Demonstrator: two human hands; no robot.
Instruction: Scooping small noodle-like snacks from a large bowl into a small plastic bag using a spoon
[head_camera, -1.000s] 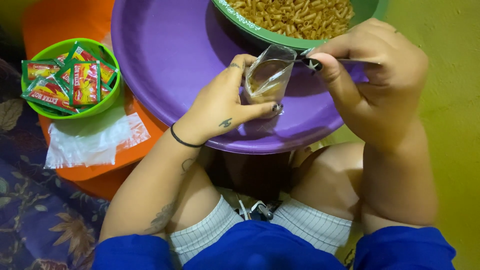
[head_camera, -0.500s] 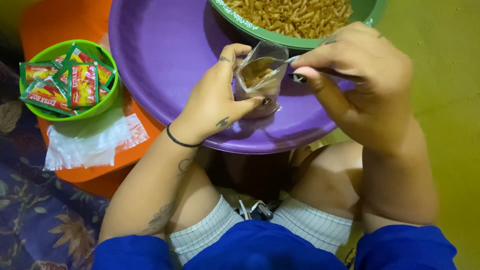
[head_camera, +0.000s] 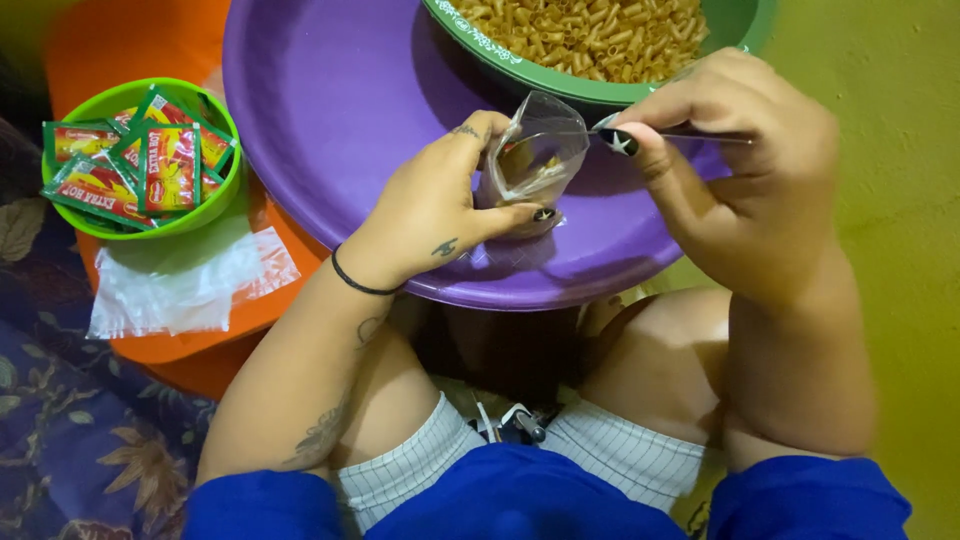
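My left hand (head_camera: 435, 205) grips a small clear plastic bag (head_camera: 530, 155) with its mouth held open, a few pieces of pasta inside. My right hand (head_camera: 745, 165) pinches the thin metal handle of a spoon (head_camera: 690, 132) whose bowl reaches into the bag's mouth. Both hands hover over a big purple tray (head_camera: 340, 110). A green bowl (head_camera: 590, 90) full of short dry pasta (head_camera: 590, 35) rests at the far side of the tray, just beyond the bag.
On an orange surface (head_camera: 130, 40) at the left stands a lime-green bowl (head_camera: 215, 195) holding several red and green sachets (head_camera: 165, 160). A stack of empty clear bags (head_camera: 185, 285) lies in front of it. Yellow-green floor (head_camera: 900, 250) fills the right; my knees are below the tray.
The spoon has stayed in the bag's mouth while my right hand shifted slightly right and down. Pasta pieces now lie inside the bag. The left hand barely moved.
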